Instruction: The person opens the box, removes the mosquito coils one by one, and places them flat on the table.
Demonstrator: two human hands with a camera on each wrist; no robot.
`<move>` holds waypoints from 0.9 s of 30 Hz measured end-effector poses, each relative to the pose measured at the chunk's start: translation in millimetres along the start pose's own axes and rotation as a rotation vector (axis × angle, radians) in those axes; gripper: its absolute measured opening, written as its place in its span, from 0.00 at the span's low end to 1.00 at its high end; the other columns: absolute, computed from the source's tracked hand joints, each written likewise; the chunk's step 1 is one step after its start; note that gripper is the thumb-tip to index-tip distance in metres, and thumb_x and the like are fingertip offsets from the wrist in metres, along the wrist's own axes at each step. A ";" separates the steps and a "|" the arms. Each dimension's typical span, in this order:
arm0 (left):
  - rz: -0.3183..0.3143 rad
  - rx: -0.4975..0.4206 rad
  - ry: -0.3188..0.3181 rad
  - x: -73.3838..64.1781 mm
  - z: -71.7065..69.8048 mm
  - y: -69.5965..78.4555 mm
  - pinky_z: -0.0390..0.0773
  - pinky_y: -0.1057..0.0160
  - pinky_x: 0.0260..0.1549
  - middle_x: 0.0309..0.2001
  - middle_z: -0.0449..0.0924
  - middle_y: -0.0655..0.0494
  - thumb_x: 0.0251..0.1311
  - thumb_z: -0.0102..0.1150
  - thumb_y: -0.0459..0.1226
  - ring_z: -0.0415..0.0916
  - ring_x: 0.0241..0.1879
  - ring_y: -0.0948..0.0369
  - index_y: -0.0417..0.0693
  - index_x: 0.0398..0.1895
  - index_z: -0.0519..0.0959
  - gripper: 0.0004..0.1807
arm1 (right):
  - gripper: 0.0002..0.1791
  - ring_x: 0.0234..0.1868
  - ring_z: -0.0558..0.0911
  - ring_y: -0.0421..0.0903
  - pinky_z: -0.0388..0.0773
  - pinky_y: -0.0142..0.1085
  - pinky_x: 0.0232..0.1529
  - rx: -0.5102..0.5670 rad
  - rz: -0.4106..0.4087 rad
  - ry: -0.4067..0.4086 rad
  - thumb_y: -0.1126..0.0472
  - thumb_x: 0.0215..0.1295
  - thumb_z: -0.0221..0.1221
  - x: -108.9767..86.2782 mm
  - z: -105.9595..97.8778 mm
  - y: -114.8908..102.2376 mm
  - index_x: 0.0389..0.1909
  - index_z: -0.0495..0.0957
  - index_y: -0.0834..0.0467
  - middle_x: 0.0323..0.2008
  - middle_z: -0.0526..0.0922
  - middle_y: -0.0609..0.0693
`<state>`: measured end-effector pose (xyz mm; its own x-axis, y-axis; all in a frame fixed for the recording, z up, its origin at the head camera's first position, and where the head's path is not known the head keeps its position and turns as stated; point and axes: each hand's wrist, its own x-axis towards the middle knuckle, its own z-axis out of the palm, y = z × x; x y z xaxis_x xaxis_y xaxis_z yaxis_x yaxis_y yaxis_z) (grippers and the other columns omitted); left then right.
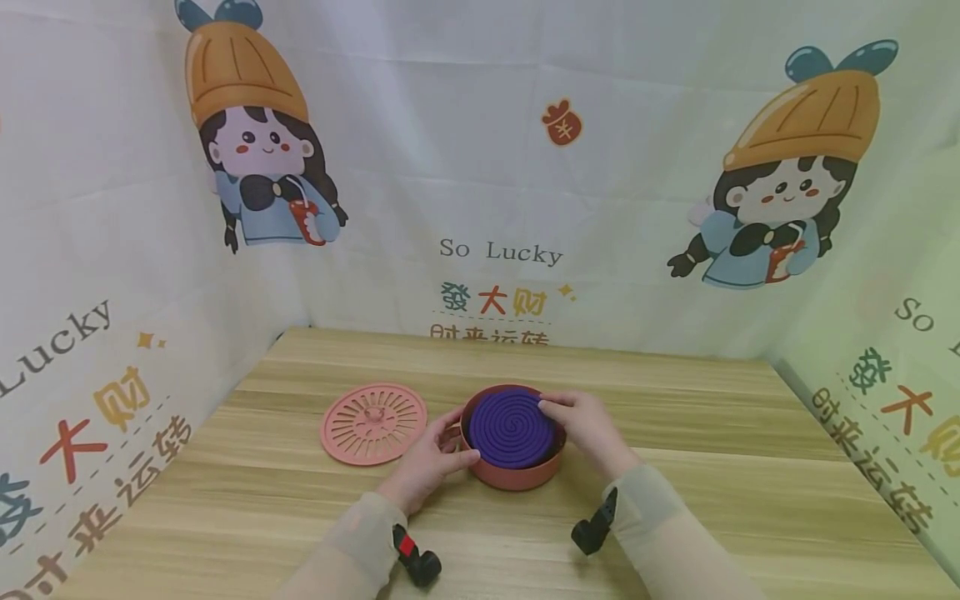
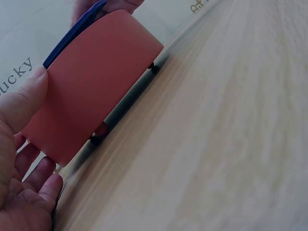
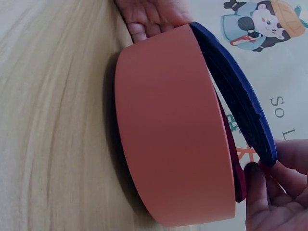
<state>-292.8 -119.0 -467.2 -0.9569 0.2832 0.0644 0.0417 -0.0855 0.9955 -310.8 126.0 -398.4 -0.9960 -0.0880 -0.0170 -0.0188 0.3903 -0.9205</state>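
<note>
A round coral-coloured mosquito coil box [image 1: 517,478] stands on the wooden table, without its lid. Over its mouth lies a blue-purple spiral mosquito coil [image 1: 513,427], tilted, its right side raised above the rim. My right hand [image 1: 588,423] pinches the coil's raised edge between thumb and fingers. At the box's left side, my left hand [image 1: 429,465] holds the wall, thumb at the rim by the coil and fingers lower down. Under the coil, a dark red piece [image 3: 239,182] shows along the rim in the right wrist view; the box's inside is mostly hidden.
A coral slotted lid [image 1: 352,452] with a small knob lies flat on the table [image 1: 697,442], left of the box. Printed cloth [image 1: 495,183] hangs behind and on both sides of the table. Each wrist wears a black camera band [image 1: 596,523].
</note>
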 end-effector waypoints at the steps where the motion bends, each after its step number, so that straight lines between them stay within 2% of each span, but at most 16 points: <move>1: 0.000 0.000 -0.002 0.0 -0.2 0.0 0.73 0.60 0.57 0.68 0.61 0.41 0.55 0.67 0.29 0.60 0.67 0.46 0.44 0.74 0.55 0.44 | 0.18 0.50 0.80 0.48 0.73 0.47 0.57 0.011 0.001 -0.001 0.59 0.67 0.57 0.2 -0.4 -0.2 0.53 0.80 0.64 0.51 0.82 0.58; 4: -0.002 0.006 0.000 0.0 -0.6 -0.3 0.72 0.59 0.57 0.68 0.61 0.40 0.55 0.67 0.29 0.60 0.67 0.46 0.44 0.73 0.56 0.44 | 0.18 0.43 0.82 0.44 0.77 0.42 0.51 0.068 0.012 -0.014 0.60 0.67 0.57 1.5 -1.5 -0.3 0.53 0.79 0.66 0.47 0.83 0.58; 8: -0.005 0.019 0.006 0.0 -0.6 -0.2 0.72 0.58 0.58 0.68 0.61 0.40 0.55 0.67 0.30 0.60 0.67 0.45 0.44 0.73 0.56 0.44 | 0.18 0.31 0.82 0.40 0.81 0.33 0.36 0.173 0.031 -0.044 0.64 0.67 0.57 3.7 -3.9 0.7 0.54 0.77 0.69 0.39 0.85 0.55; 13: -0.010 0.016 0.004 0.0 -0.5 -0.2 0.72 0.58 0.58 0.68 0.61 0.41 0.55 0.67 0.29 0.60 0.67 0.46 0.44 0.73 0.56 0.44 | 0.20 0.25 0.78 0.37 0.78 0.28 0.26 0.260 0.057 -0.105 0.68 0.66 0.56 3.9 -7.3 1.8 0.57 0.73 0.71 0.33 0.82 0.49; 19: -0.009 0.025 0.003 0.0 -0.6 -0.6 0.70 0.58 0.60 0.68 0.61 0.41 0.55 0.67 0.30 0.60 0.68 0.46 0.43 0.73 0.56 0.43 | 0.25 0.27 0.79 0.38 0.79 0.28 0.25 0.311 0.056 -0.192 0.71 0.64 0.55 2.0 -9.6 2.4 0.62 0.67 0.73 0.35 0.82 0.51; 27: -0.005 0.017 0.001 -0.1 -0.3 -0.4 0.71 0.58 0.59 0.68 0.61 0.39 0.56 0.66 0.29 0.59 0.68 0.45 0.42 0.73 0.55 0.44 | 0.26 0.29 0.79 0.38 0.79 0.28 0.27 0.299 0.046 -0.228 0.72 0.64 0.55 1.0 -12.4 3.6 0.64 0.65 0.73 0.40 0.82 0.52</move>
<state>-292.9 -119.2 -467.6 -0.9575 0.2824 0.0590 0.0416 -0.0674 0.9969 -313.0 138.6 -396.9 -0.9493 -0.2918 -0.1167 0.0858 0.1165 -0.9895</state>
